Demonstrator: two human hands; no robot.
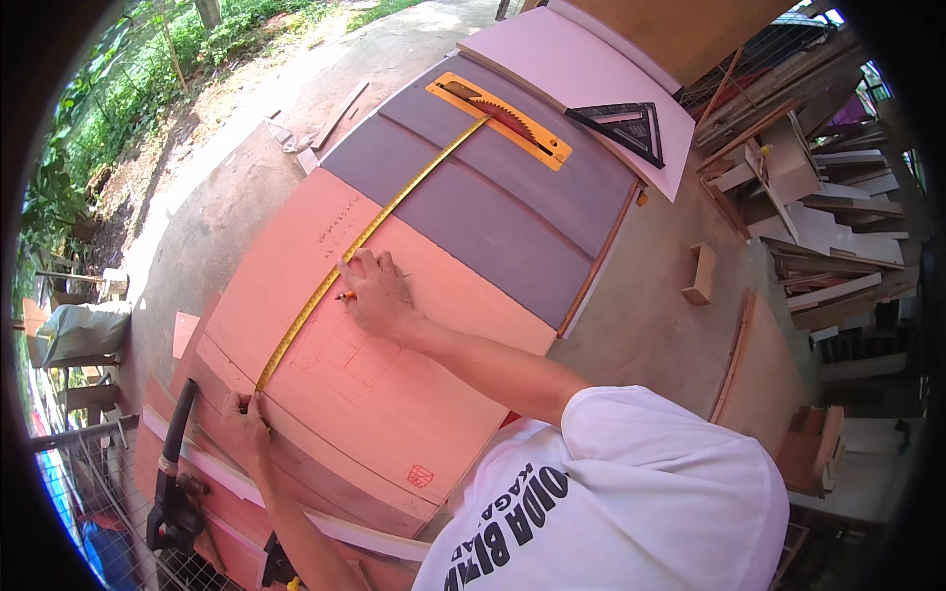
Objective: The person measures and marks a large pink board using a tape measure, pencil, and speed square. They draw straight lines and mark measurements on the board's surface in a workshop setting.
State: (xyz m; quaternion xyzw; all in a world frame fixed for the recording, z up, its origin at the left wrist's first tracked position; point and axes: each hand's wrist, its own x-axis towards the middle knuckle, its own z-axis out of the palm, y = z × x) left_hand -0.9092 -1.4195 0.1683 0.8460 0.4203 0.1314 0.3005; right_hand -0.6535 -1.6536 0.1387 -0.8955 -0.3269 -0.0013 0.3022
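Note:
A yellow tape measure (pixel 424 179) stretches diagonally over the work table, from the circular saw blade (pixel 507 116) in its orange plate down to my left hand (pixel 244 422). That hand is closed on the tape's near end; whether it grips the case or the bare blade is hard to see. My right hand (pixel 379 294) rests on the pinkish board (pixel 443 364) beside the middle of the tape, fingertips at its edge. A pencil (pixel 345 295) is held in it, sticking out on both sides. Red sketch lines and small handwritten marks show on the board.
A black triangular speed square (pixel 626 130) lies on the table's far right, by a white panel (pixel 532 49). A black blower-like tool (pixel 175 492) stands at lower left. Stacked wood offcuts (pixel 838 246) fill the right side. A small wooden box (pixel 699 274) sits on the floor.

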